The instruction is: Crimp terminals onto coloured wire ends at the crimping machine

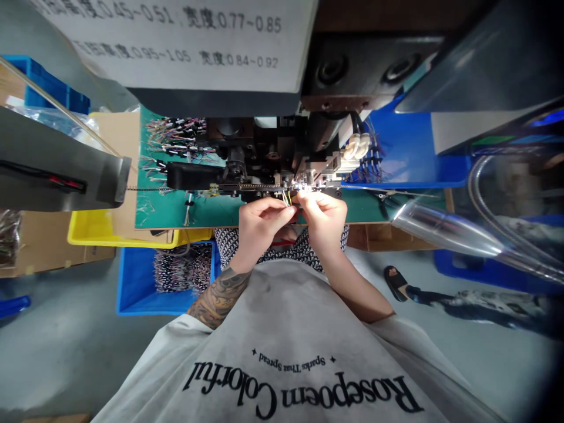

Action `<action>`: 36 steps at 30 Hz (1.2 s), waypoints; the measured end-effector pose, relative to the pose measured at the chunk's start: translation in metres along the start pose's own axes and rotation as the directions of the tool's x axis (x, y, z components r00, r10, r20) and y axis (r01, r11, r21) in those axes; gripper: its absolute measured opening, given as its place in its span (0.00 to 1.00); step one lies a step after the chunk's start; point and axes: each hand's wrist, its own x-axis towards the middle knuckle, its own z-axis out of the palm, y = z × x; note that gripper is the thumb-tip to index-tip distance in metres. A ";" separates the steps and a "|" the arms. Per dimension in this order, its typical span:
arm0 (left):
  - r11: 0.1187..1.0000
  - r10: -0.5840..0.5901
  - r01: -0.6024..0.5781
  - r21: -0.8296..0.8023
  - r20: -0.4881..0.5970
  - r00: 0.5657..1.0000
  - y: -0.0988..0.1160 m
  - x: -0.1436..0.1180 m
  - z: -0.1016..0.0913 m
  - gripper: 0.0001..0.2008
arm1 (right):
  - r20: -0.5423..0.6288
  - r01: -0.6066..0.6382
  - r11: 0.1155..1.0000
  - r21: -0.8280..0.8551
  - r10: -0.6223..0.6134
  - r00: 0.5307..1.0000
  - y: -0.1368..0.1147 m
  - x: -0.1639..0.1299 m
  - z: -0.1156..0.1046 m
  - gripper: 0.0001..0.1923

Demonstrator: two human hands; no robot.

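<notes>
My left hand (pixel 263 226) is closed in a pinch on a small bundle of thin wires (pixel 287 198), white and yellow, whose ends point up toward the machine. Beside it, my right hand (pixel 325 222) pinches at the brightly lit working point of a black crimping machine (pixel 273 154). Glare and the fingers hide what the right fingertips hold. A strip of metal terminals (pixel 259 186) runs in from the left, just above my left hand. Both hands are at the front edge of the green work surface (pixel 211 217).
Bundled wires with black connectors (pixel 176 138) lie behind at left. Blue bins stand at right (pixel 405 147) and lower left (pixel 136 294), near a yellow bin (pixel 92 229). A clear nozzle (pixel 445 226) reaches in from the right. Another person's sandalled foot (pixel 395 283) is at right.
</notes>
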 end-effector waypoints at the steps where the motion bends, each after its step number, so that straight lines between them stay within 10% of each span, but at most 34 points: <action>1: 1.000 -0.006 0.006 -0.010 -0.001 1.000 -0.001 0.000 0.000 0.12 | -0.002 -0.002 1.000 -0.002 0.002 1.000 0.000 0.000 0.000 0.15; 36: 1.000 0.022 -0.022 0.018 0.017 1.000 -0.001 0.002 -0.001 0.08 | 0.025 0.049 0.992 -0.120 -0.047 0.999 0.000 -0.009 -0.005 0.11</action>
